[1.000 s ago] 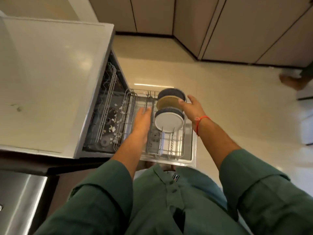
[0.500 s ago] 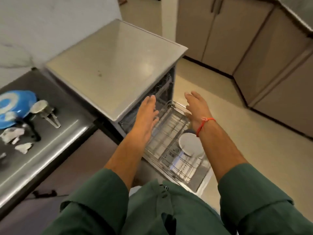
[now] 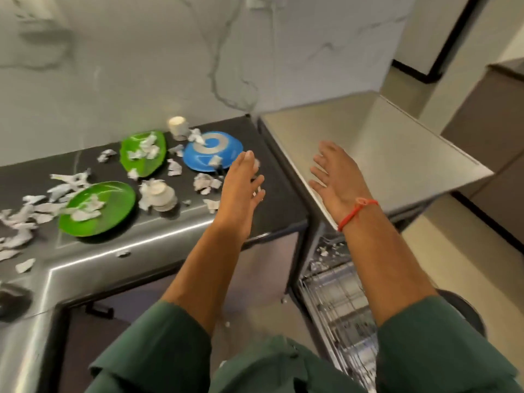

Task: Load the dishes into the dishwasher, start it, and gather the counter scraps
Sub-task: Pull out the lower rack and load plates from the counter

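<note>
Now mid-loading: both hands empty, fingers straight. Left hand point(image 3: 241, 188) reaches twd blue plate point(image 3: 212, 154), just short of it; right hand point(image 3: 336, 177) further right, over dishwasher top point(image 3: 397, 154). Next, prob: grip plate rim, carry to rack point(image 3: 337, 302) below.

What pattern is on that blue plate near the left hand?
A pale grey-white spiral swirl on the blue plate, seen best in the head view, the only one.
</note>
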Demonstrator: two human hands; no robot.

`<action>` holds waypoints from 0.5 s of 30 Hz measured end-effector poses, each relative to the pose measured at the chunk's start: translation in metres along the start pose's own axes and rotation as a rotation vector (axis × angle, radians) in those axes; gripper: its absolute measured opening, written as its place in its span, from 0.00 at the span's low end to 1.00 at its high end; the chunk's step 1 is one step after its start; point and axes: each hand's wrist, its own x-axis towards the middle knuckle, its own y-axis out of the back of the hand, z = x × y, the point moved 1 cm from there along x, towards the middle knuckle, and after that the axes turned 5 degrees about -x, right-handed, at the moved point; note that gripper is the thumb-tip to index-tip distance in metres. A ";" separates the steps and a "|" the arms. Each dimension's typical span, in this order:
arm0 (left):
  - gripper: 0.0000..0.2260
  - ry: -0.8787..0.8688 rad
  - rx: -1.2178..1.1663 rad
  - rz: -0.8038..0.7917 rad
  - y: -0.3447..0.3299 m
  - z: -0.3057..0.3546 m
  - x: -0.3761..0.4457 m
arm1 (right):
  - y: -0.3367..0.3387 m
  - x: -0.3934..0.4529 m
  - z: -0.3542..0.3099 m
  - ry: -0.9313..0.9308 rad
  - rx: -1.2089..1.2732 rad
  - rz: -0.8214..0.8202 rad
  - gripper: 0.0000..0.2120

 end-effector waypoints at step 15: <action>0.24 -0.214 -0.201 0.533 0.229 0.104 0.001 | -0.289 0.014 0.046 -0.160 -0.109 -0.563 0.22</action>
